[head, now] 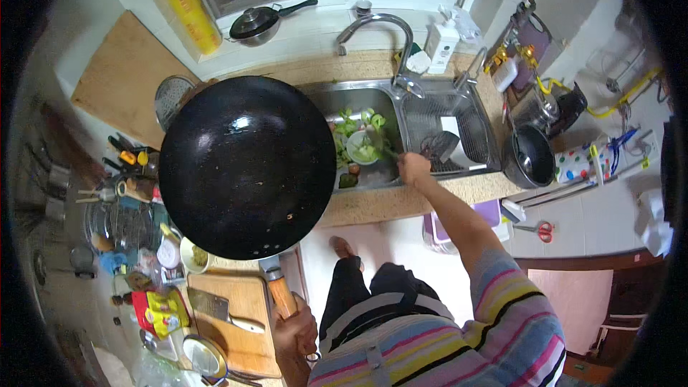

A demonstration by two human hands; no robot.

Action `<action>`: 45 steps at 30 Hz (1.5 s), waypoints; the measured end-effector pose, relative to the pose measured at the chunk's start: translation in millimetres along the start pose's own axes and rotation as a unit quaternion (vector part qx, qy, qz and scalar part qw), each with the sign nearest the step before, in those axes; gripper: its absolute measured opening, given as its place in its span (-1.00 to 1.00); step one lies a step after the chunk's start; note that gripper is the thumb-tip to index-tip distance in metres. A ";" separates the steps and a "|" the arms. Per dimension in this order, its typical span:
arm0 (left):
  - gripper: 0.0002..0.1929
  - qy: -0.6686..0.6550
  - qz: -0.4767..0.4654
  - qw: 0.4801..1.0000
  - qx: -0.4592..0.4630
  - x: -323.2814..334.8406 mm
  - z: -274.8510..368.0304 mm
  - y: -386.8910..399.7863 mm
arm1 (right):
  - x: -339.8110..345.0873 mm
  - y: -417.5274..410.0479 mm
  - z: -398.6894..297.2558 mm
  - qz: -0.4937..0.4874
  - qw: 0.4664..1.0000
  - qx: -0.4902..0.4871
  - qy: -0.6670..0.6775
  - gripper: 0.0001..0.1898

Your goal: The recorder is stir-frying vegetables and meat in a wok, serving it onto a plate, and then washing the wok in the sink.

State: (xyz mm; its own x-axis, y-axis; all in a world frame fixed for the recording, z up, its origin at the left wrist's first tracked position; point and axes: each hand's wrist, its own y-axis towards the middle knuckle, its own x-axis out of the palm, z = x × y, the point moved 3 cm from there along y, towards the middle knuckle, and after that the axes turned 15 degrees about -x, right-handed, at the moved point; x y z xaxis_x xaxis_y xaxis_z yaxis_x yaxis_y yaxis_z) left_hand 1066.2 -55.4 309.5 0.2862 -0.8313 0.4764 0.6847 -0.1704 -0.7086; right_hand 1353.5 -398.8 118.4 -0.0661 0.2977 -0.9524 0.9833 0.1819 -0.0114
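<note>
My left hand (296, 328) grips the wooden handle of a large black wok (247, 172), raised over the counter corner left of the sink. My right hand (415, 169) is closed at the near edge of the left sink basin (387, 113), on a thin blurred utensil that reaches toward a small white bowl (362, 147). Cut green vegetable pieces (372, 117) lie in and around that bowl. The utensil's kind cannot be told. A curved chrome faucet (406, 37) rises behind the basin.
A cleaver (209, 305) lies on a wooden cutting board (236, 344) at the lower left. The right basin holds a wire rack (430, 113). A black pot (529, 157) stands right of the sink, and a lidded pan (255, 26) sits on the windowsill.
</note>
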 end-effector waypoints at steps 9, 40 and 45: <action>-0.85 -0.007 0.084 0.996 -0.031 0.2 74.6 77.8 | -18.2 -1.1 -15.4 0.049 0.924 0.062 0.375 -0.72; -0.84 -0.217 -0.206 0.920 -0.253 40.5 -23.0 298.6 | -72.9 179.6 131.5 0.255 0.952 0.068 0.153 -0.73; -0.84 -0.100 -0.124 0.960 -0.229 71.4 -8.4 289.4 | -140.4 240.0 123.4 0.167 0.980 -0.107 -0.016 -0.59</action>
State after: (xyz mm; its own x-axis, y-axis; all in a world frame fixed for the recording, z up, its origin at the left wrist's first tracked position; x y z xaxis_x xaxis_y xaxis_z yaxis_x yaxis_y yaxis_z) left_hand 1279.2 -168.6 134.1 0.3058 -0.6252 0.7180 0.3953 -0.6027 -0.6932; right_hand 1619.8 -512.7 211.8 0.2612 0.3451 -0.9015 0.8913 0.2722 0.3625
